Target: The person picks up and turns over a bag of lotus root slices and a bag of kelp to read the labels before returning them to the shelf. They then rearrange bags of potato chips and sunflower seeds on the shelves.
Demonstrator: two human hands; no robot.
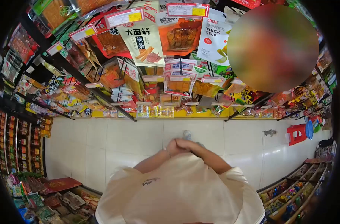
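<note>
My left hand (pixel 172 147) and my right hand (pixel 183 144) are clasped together in front of my belly, fingers closed around one another. No object shows in either hand, though the inner sides of the fingers are hidden. Beyond them, well out of touch, rises a rack of hanging snack packets. On its upper row hang a cream packet of spicy gluten strips (pixel 143 43), an orange snack packet (pixel 179 35) and a white kelp packet (pixel 213 37). Paper price tags (pixel 124 17) stick out in front of these packets.
Lower rack rows hold more packets above a yellow base ledge (pixel 155 114). Shelves of jars (pixel 19 142) stand at left, with piled packets (pixel 47 203) below. At right are a red stool (pixel 297 134), a blue basin (pixel 308 129) and slanted bins (pixel 289 194). Pale floor tiles (pixel 132 138) lie between.
</note>
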